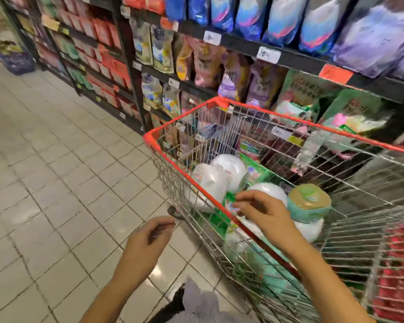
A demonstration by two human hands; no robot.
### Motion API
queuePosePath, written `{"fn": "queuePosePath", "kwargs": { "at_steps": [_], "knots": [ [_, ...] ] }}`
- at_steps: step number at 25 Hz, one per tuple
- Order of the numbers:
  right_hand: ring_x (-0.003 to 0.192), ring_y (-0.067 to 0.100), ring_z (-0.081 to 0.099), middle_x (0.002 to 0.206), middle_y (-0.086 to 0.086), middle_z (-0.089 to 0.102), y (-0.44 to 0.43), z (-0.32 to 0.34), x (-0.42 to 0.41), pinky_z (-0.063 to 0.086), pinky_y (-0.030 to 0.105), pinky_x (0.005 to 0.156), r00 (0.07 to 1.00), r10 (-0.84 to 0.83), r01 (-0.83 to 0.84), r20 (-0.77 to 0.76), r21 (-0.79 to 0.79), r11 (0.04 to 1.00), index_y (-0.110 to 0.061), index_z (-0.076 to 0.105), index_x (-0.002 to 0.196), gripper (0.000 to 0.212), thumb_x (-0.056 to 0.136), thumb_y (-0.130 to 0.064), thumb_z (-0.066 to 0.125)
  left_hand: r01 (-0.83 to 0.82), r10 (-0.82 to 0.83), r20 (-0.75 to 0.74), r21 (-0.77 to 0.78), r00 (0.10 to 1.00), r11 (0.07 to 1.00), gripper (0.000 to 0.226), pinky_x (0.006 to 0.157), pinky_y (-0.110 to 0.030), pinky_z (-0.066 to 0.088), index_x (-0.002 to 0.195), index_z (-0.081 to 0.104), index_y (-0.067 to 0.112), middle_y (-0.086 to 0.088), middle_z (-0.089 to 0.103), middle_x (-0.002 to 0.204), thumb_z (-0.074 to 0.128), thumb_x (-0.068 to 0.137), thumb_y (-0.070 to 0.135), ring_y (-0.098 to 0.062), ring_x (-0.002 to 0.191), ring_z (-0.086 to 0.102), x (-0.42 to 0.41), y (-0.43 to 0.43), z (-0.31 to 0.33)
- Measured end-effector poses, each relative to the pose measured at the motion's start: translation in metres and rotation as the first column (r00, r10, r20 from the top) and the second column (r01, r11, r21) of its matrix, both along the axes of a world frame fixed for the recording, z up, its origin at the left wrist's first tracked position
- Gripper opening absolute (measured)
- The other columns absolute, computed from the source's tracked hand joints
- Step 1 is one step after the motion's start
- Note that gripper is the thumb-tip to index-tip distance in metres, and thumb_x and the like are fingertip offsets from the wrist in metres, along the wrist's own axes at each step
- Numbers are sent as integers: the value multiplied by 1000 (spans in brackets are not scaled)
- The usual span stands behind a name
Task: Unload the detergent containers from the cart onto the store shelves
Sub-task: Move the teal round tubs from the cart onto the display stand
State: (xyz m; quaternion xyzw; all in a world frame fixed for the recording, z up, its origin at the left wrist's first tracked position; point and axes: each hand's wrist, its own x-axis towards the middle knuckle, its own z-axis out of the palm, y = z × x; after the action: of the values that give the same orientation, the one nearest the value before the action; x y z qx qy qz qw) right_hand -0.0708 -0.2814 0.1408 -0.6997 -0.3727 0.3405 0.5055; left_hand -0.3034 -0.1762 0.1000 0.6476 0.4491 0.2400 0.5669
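Note:
A wire cart [187, 127] with a red rim stands in front of me, close to the shelves. Inside lie several white detergent containers [226, 166] and a green tub with a tan lid [309, 201], among green packs. My right hand [264, 210] reaches over the cart's near rim, fingers loosely bent above a white container [269, 190], holding nothing that I can see. My left hand [153, 234] hangs outside the cart over the floor, fingers loosely curled and empty.
Dark store shelves [296, 61] run along the right, stocked with blue, purple and green detergent pouches. More shelving with red packs [103, 47] continues on the far left. A beige tiled floor [44, 183] stretches to the left of the cart. A purple crate [14, 59] sits far left.

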Motion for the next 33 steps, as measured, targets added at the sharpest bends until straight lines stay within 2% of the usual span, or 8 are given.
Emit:
{"fn": "queuePosePath", "kwargs": {
  "at_steps": [6, 11, 14, 21, 23, 26, 30, 33],
  "knots": [
    [62, 3, 61, 82, 10, 66, 6, -4, 82, 49, 11, 63, 922, -386, 385, -30, -24, 923, -12, 65, 89, 22, 90, 8, 56, 382, -385, 124, 48, 915, 923, 20, 77, -7, 48, 95, 71, 15, 6, 75, 91, 62, 88, -1, 3, 85, 68, 147, 95, 40],
    [58, 4, 60, 80, 9, 64, -19, -34, 159, 44, 8, 55, 755, -654, 643, -39, -145, 752, -2, 66, 97, 16, 90, 7, 54, 634, -633, 46, -57, 773, 771, 22, 63, -5, 46, 95, 68, 12, 4, 71, 85, 57, 90, -6, 9, 69, 63, 284, 101, 12],
    [60, 11, 57, 80, 15, 61, -33, -57, 214, 42, 9, 51, 648, -761, 744, -26, -192, 640, 5, 63, 103, 15, 91, 5, 54, 675, -685, -15, -156, 729, 722, 21, 60, -8, 45, 106, 67, 4, -8, 67, 90, 57, 90, -4, -6, 74, 61, 356, 86, -25],
    [71, 13, 54, 85, 4, 61, -58, -162, 317, 47, 13, 63, 525, -849, 813, 53, -326, 482, -9, 62, 103, 14, 91, -4, 57, 636, -688, -135, -289, 713, 716, 29, 70, -25, 46, 108, 64, 12, -7, 65, 95, 74, 81, 14, -18, 83, 56, 475, 62, -128],
    [84, 18, 55, 93, 5, 60, -59, -200, 329, 48, 32, 82, 556, -831, 769, 35, -402, 497, -18, 58, 98, 12, 90, -10, 62, 727, -758, -194, -217, 622, 652, 32, 75, -16, 47, 99, 60, 25, 11, 66, 90, 81, 75, 24, -14, 82, 57, 493, 60, -158],
    [86, 15, 54, 91, 0, 57, -54, -246, 346, 46, 24, 79, 505, -860, 787, -68, -374, 491, -28, 53, 93, 16, 92, -15, 62, 856, -873, -230, -202, 430, 475, 51, 64, -5, 40, 96, 58, 28, 25, 64, 83, 87, 56, 36, 2, 78, 58, 516, 53, -196],
    [101, 26, 59, 104, 6, 64, -46, -283, 360, 47, 42, 96, 369, -869, 818, -331, -328, 472, -21, 58, 103, 12, 92, -16, 59, 935, -970, 57, -285, 238, 213, 59, 75, -13, 49, 101, 60, 26, 29, 71, 81, 85, 52, 5, 15, 76, 63, 547, 40, -223],
    [99, 26, 61, 105, 10, 65, -42, -288, 360, 47, 47, 97, 321, -845, 825, -428, -312, 472, -20, 60, 102, 11, 92, -17, 59, 960, -969, 48, -156, 241, 231, 60, 81, -21, 53, 99, 66, 23, 19, 72, 87, 85, 42, 30, 5, 82, 62, 553, 26, -225]
  ]
}}
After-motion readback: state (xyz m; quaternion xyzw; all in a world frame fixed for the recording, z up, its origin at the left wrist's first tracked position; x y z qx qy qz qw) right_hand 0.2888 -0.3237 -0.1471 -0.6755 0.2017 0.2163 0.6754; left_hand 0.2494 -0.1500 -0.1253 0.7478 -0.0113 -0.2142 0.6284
